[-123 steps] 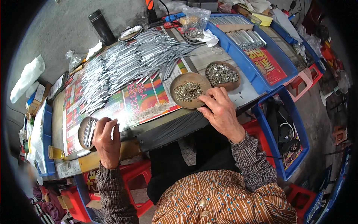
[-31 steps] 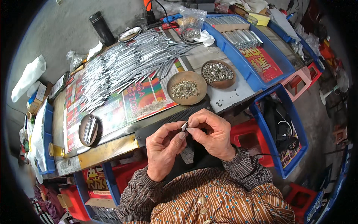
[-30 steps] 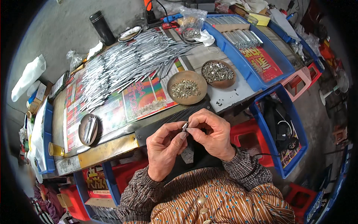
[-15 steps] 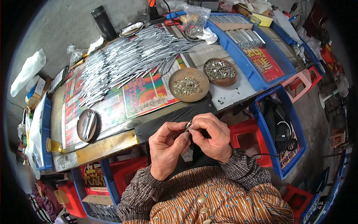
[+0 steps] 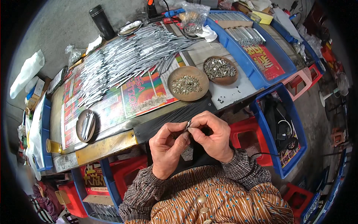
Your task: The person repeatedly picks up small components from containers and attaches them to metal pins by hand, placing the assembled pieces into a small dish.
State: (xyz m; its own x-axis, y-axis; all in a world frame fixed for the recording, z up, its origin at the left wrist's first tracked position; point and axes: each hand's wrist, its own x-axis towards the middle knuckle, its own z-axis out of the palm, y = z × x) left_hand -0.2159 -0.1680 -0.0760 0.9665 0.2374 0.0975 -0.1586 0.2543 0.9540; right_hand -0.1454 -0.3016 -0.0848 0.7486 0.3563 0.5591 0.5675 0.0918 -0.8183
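In front of the table edge, my left hand and my right hand meet, thumbs and fingers pinched together. Between their tips is a small, thin metal piece; the fingers cover most of it. Just beyond stands a round wooden bowl of small brass-coloured parts. Beside it on the right, a darker bowl holds small silvery metal pieces. Farther left, a small oval dish contains several slim metal rods. A wide heap of slender silver metal rods spreads over the printed sheet on the table.
A blue tray with rows of metal rods lies at the back right. Below the table on the right, a blue crate holds dark items and a cable, beside a red stool. A glass of yellow liquid is near the left corner.
Both hands keep pinching the small metal piece at nearly the same spot. The right hand's fingers have shifted up very slightly. The bowls and the rod heap stay as they were.
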